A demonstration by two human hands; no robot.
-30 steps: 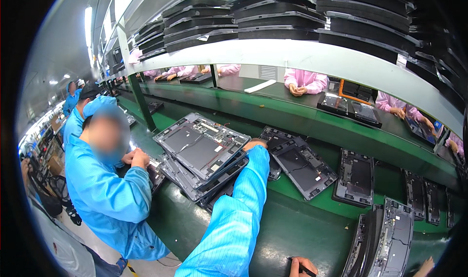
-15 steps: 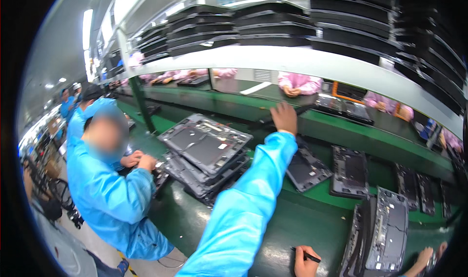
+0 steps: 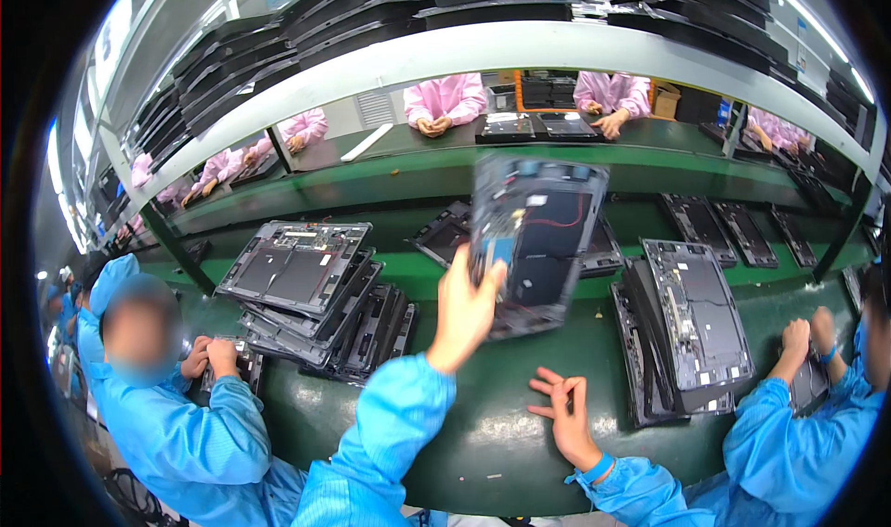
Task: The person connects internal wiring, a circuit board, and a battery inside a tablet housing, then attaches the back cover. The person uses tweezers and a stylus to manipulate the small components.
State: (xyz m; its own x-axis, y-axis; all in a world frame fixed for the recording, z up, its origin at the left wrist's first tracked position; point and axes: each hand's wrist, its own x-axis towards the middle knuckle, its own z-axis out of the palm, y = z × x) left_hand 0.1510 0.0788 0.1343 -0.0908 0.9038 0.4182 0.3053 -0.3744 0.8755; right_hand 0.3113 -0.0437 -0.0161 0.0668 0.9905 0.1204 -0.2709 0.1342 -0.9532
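Note:
My left hand (image 3: 464, 306) grips the near left edge of an opened tablet (image 3: 548, 239), raised tilted above the bench. Its inside faces me: dark battery panels, a thin red wire and a board strip, slightly blurred. Lower and to the right, my right hand (image 3: 568, 420) hovers over the bench with some fingers spread. A black pen-like tool (image 3: 569, 403) shows only as a short dark piece between its thumb and fingers. Behind the raised tablet, another opened tablet (image 3: 601, 251) lies partly hidden.
Stacks of opened tablets stand on the left (image 3: 292, 272) and right (image 3: 696, 314) of the green bench (image 3: 483, 434). Co-workers in blue sit at both sides; people in pink work across. More tablet units lie along the back. A shelf (image 3: 445, 49) with stacked black trays spans above.
My left hand, earlier reaching out to the back of the bench, now holds an opened tablet and has come nearer. My right hand's fingers have spread. The view has swung right.

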